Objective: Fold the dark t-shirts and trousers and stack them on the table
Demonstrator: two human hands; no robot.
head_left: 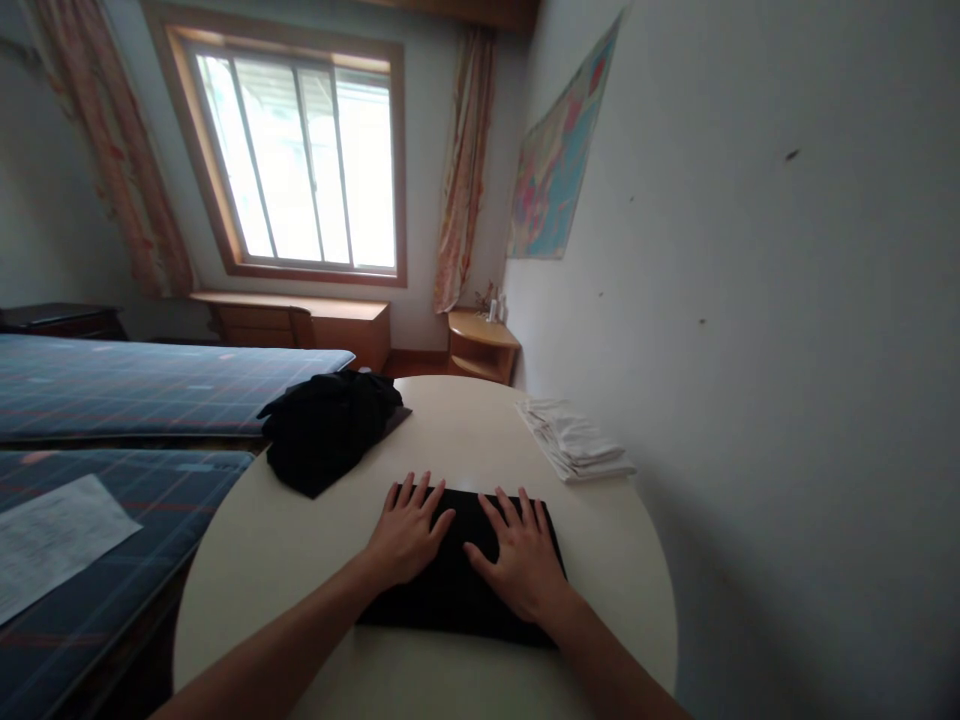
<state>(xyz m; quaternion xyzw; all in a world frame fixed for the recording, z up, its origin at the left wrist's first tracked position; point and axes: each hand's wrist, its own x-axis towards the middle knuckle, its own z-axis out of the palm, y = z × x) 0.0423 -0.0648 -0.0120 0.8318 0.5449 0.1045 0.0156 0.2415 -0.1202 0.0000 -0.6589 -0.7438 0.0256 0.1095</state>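
Observation:
A black cloth (pixel 457 590), folded into a flat rectangle, lies on the round cream table (pixel 247 600) in front of me. My left hand (pixel 409 530) rests on its left part, fingers spread toward the far edge. On the right part lies my right hand (pixel 521 555), flat with the fingers apart and the thumb pointing inward. Neither hand grips anything. Beyond my left hand sits a crumpled heap of black cloth (pixel 326 425) at the table's far left edge. A stack of folded white cloth (pixel 577 440) lies near the far right edge.
Left of the table are mattresses (pixel 150 385) with a plaid pattern, and a sheet of paper (pixel 64 535) lies on the nearer one. A white wall (pixel 787 420) runs close along the right. Behind stand a corner shelf (pixel 484 330) and a wooden desk (pixel 349 325) under the window.

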